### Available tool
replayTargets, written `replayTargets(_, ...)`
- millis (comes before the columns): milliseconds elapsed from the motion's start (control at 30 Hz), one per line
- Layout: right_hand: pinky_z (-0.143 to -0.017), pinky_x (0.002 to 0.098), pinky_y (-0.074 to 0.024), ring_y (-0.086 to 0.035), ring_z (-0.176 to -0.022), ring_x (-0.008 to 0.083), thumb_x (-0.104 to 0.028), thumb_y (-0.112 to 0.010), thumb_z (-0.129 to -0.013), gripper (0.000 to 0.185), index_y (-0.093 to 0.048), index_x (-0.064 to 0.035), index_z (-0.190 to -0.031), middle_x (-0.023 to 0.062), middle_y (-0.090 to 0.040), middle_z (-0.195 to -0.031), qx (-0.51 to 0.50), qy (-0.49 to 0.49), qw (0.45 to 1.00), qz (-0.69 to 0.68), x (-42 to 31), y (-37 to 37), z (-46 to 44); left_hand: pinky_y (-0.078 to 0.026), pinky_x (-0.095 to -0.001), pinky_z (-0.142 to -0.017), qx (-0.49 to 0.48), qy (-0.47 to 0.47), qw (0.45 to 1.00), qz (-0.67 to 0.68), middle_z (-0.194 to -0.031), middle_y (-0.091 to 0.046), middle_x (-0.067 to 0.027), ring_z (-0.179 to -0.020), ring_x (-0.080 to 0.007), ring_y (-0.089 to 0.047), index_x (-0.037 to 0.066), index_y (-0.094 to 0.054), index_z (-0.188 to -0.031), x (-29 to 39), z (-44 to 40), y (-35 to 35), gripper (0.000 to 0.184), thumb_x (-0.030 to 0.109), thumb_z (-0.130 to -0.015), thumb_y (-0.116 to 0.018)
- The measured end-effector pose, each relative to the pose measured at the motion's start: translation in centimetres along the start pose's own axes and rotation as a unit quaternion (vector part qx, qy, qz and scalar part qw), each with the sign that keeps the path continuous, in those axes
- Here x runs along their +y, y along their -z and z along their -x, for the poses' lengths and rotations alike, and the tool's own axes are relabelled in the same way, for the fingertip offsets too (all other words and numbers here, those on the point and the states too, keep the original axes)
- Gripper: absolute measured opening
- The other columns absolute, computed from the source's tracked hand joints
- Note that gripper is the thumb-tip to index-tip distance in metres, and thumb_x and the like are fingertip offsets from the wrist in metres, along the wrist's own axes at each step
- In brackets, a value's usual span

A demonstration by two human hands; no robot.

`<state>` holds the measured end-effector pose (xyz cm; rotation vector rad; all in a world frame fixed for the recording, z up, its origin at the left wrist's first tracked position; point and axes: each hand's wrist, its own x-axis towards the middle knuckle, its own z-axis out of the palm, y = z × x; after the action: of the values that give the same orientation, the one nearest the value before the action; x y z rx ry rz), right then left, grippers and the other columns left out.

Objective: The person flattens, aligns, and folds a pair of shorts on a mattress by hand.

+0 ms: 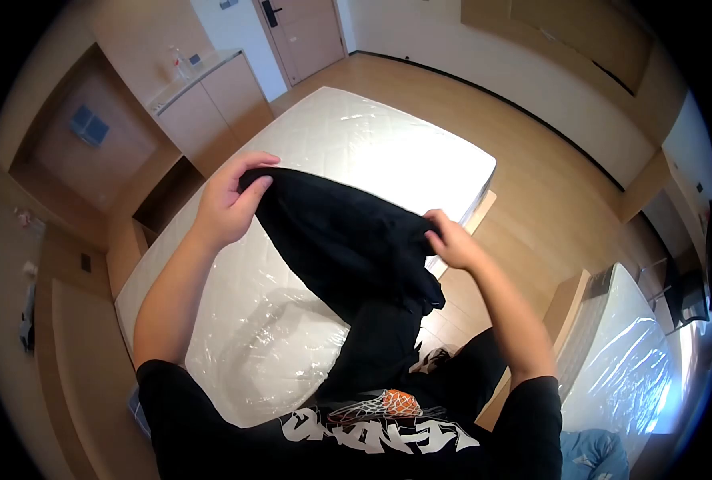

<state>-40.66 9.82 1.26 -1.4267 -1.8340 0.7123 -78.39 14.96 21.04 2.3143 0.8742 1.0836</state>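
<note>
A black garment (pixel 336 232), its exact kind unclear, is stretched between my two hands above the bed. My left hand (pixel 234 200) pinches its upper left corner between thumb and fingers. At the upper right end, my right hand (pixel 452 242) grips a bunched part of the same cloth. The lower part of the garment droops toward my lap, where it merges with my dark clothes and its end cannot be made out. Below and behind it lies a white mattress (pixel 292 352) in shiny clear plastic.
A second plastic-wrapped mattress (pixel 620 352) stands at my right, with blue fabric (pixel 592 454) near its lower end. A wooden cabinet (pixel 212 112) with bottles on top is beyond the bed at left. A door (pixel 304 40) is at the back, past the wooden floor (pixel 524 184).
</note>
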Motion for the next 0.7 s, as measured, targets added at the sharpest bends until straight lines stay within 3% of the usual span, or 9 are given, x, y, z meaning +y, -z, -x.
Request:
replayTargets(167,-0.078,0.0427,-0.0516,-0.064,-0.089,0.0404,-0.012,-0.056,-0.091,0.021,-0.055,-0.0082,-0.111,0.0197,-0.066,-0.094,0.136,0.112,0.975,0.135,-3.3,12.1,0.6,-0.049,-0.0276,-0.085,-0.037,0.044,0.998,0.001,-0.101,-0.067,-0.0062,-0.094,-0.0143,-0.062,0.001,-0.062,-0.106,-1.1,-1.7,0.8,0.015,0.003,-0.091,-0.060)
replayTargets(233,-0.070,0.0435,-0.0522,-0.064,-0.081,0.0392,-0.018,-0.061,-0.091,0.018,-0.059,-0.0086,-0.106,0.0171,-0.067,-0.087,0.123,0.134,0.945,0.273,-7.1,17.4,1.1,-0.050,-0.0276,-0.082,-0.051,0.034,0.998,0.025,-0.097,-0.068,-0.0054,-0.088,-0.0137,-0.063,0.000,-0.063,-0.104,-1.6,-3.3,0.8,0.014,0.003,-0.091,-0.061)
replayTargets(300,-0.067,0.0435,-0.0522,-0.064,-0.078,0.0370,-0.034,-0.072,-0.085,0.032,-0.062,-0.0085,-0.100,0.0141,-0.067,-0.084,0.109,0.195,0.893,0.391,-11.7,21.7,1.7,-0.051,-0.0276,-0.078,-0.070,0.015,0.997,0.031,-0.092,-0.069,-0.0052,-0.084,-0.0134,-0.063,0.000,-0.064,-0.103,-1.7,-5.3,1.0,0.014,0.004,-0.090,-0.063)
replayTargets(367,-0.066,0.0436,-0.0514,-0.063,-0.076,0.0373,-0.035,-0.071,-0.085,0.031,-0.062,-0.0067,-0.094,0.0144,-0.066,-0.082,0.101,0.213,0.867,0.439,-15.5,25.2,2.5,-0.051,-0.0275,-0.075,-0.093,-0.009,0.995,0.017,-0.086,-0.069,-0.0057,-0.080,-0.0134,-0.064,0.000,-0.065,-0.103,-1.5,-7.4,1.1,0.015,0.004,-0.088,-0.066)
replayTargets(400,-0.065,0.0442,-0.0505,-0.062,-0.074,0.0378,-0.034,-0.070,-0.086,0.030,-0.060,-0.0054,-0.089,0.0149,-0.065,-0.079,0.093,0.200,0.854,0.471,-16.5,27.0,2.5,-0.051,-0.0296,-0.071,-0.107,-0.052,0.992,-0.035,-0.080,-0.068,-0.0107,-0.074,-0.0193,-0.064,0.000,-0.064,-0.099,-0.7,-8.5,1.1,0.013,0.004,-0.087,-0.067)
replayTargets(500,-0.063,0.0466,-0.0469,-0.058,-0.070,0.0403,-0.031,-0.065,-0.091,0.033,-0.056,-0.0026,-0.075,0.0173,-0.060,-0.070,0.079,0.150,0.831,0.530,-20.6,29.3,4.0,-0.049,-0.0324,-0.067,-0.187,-0.097,0.956,-0.203,-0.079,-0.064,-0.0131,-0.071,-0.0243,-0.061,0.000,-0.061,-0.095,2.3,-11.1,0.7,0.008,0.004,-0.089,-0.065)
replayTargets(533,-0.063,0.0468,-0.0466,-0.057,-0.070,0.0406,-0.031,-0.064,-0.092,0.034,-0.056,-0.0026,-0.075,0.0176,-0.060,-0.069,0.074,0.130,0.824,0.546,-22.0,29.3,4.6,-0.047,-0.0389,-0.065,-0.178,-0.113,0.953,-0.215,-0.080,-0.063,-0.0180,-0.072,-0.0334,-0.059,0.000,-0.061,-0.093,2.3,-11.8,0.3,0.011,0.006,-0.086,-0.067)
replayTargets(633,-0.063,0.0468,-0.0462,-0.057,-0.069,0.0413,-0.033,-0.060,-0.094,0.037,-0.057,-0.0027,-0.074,0.0186,-0.059,-0.067,0.068,0.093,0.818,0.564,-25.5,28.2,6.2,-0.049,-0.0406,-0.069,-0.243,-0.091,0.924,-0.281,-0.082,-0.066,-0.0167,-0.077,-0.0327,-0.063,0.000,-0.063,-0.092,3.7,-13.5,-0.3,0.012,0.006,-0.084,-0.068)
replayTargets(700,-0.063,0.0469,-0.0464,-0.057,-0.069,0.0414,-0.034,-0.059,-0.095,0.037,-0.057,-0.0027,-0.075,0.0188,-0.059,-0.067,0.060,0.075,0.820,0.565,-27.2,26.9,7.1,-0.051,-0.0392,-0.084,-0.319,-0.025,0.896,-0.307,-0.099,-0.069,-0.0192,-0.097,-0.0339,-0.064,0.000,-0.066,-0.101,4.6,-13.9,-2.1,0.028,0.014,-0.078,-0.074)
